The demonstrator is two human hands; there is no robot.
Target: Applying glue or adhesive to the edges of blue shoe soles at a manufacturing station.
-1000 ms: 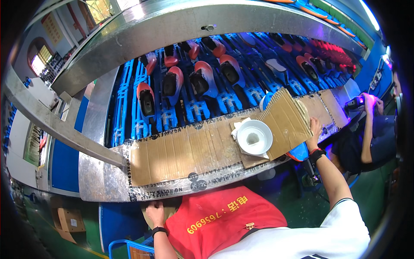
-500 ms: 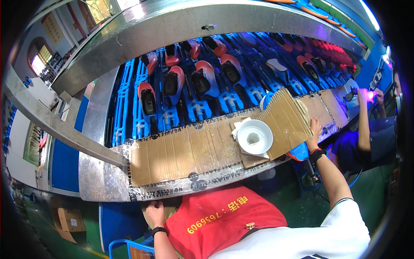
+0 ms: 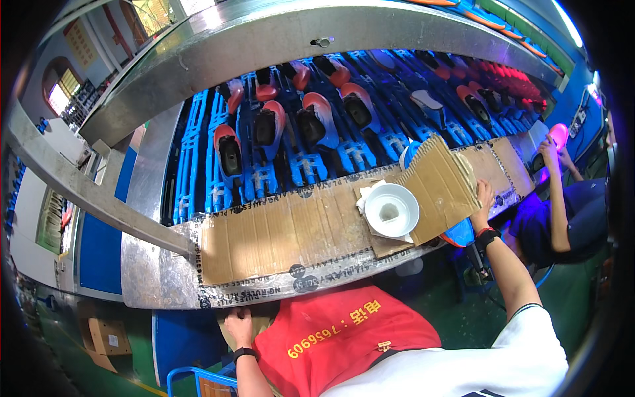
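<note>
Right of the bowl (image 3: 391, 231), the cardboard flap (image 3: 440, 195) looks light, stiffish, best held edgewise; I can't tell how right hand (image 3: 485, 197) or left hand (image 3: 239, 324) grips.

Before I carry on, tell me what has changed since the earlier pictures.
The shoes on the blue racks crept slightly rightward. At the right, a co-worker's hand moved left, and a bright pink piece now shows higher beside it. The person's left hand and right hand, the white bowl and the cardboard flap stayed put.
</note>
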